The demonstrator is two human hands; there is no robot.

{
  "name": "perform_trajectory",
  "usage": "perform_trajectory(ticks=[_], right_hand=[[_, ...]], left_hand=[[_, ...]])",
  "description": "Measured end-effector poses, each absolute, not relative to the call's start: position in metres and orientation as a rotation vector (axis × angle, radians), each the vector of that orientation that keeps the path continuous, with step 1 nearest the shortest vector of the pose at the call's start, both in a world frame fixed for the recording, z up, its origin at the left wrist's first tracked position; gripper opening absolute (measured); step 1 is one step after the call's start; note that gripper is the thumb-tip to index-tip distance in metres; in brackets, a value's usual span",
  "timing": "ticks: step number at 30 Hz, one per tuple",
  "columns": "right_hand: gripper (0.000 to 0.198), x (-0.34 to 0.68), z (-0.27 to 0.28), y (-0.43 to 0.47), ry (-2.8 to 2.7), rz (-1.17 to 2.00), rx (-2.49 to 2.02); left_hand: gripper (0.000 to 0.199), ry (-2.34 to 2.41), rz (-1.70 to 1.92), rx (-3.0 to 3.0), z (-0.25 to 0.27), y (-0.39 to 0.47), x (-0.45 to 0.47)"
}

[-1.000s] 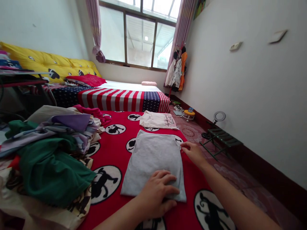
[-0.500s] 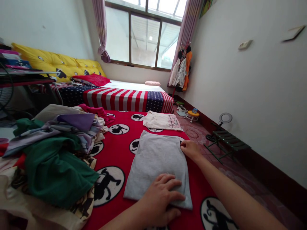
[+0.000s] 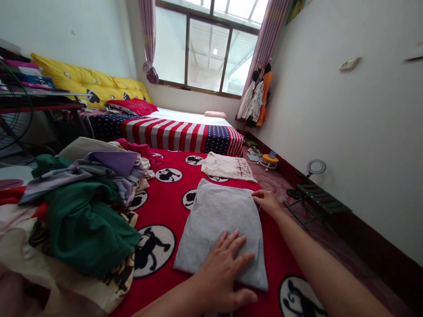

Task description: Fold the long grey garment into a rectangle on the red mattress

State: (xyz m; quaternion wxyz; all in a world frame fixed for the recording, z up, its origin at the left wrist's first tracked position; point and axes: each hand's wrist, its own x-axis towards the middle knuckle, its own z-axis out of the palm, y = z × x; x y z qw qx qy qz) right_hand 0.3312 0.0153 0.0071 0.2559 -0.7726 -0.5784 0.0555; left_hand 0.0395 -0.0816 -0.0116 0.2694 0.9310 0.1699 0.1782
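Note:
A light grey garment, folded into a rough rectangle, lies on the red blanket with its round monkey prints. My left hand rests flat on the garment's near part, fingers spread. At the far right corner of the same garment, my right hand pinches the edge between thumb and fingertips. Just beyond lies a folded pale pink shirt with dark lettering. Whether the grey garment is a shirt or something else I cannot tell.
To the left is a heap of loose clothes, with a green garment and a purple one on top. A bed with a striped, starred cover stands at the back. A dark folding stool is on the floor at right.
My left hand's fingers have spread wider and flattened on the grey garment. My right hand stays at its far right corner. The whole view has shifted slightly, so things appear further right.

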Motion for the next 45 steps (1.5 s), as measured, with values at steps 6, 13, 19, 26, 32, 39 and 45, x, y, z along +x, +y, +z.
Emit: perform_trajectory(ticks=[6, 13, 19, 26, 32, 39, 45], right_hand=[[0.023, 0.321, 0.0, 0.018, -1.624, 0.126, -2.133], [0.023, 0.331, 0.01, 0.014, -1.474, -0.126, -2.331], [0.027, 0.318, 0.008, 0.0, -1.481, -0.225, -2.28], [0.051, 0.264, -0.01, -0.057, -2.053, -0.163, -1.651], [0.056, 0.259, -0.036, -0.094, -2.151, -0.01, -1.894], [0.031, 0.211, -0.001, -0.073, -2.042, -0.12, -1.859], [0.039, 0.163, 0.01, -0.022, -2.253, 0.083, -1.575]], left_hand=[[0.079, 0.467, 0.497, 2.518, -0.015, -0.081, 0.039], [0.075, 0.444, 0.473, 2.524, -0.014, -0.082, 0.039], [0.077, 0.424, 0.485, 2.517, -0.013, -0.08, 0.037], [0.067, 0.428, 0.544, 2.441, -0.011, -0.076, 0.038], [0.019, 1.195, 0.763, 2.277, 0.016, -0.033, -0.005], [0.026, 1.657, 0.519, 2.101, 0.017, 0.006, -0.041], [0.025, 1.592, 0.454, 2.103, 0.009, 0.01, -0.041]])
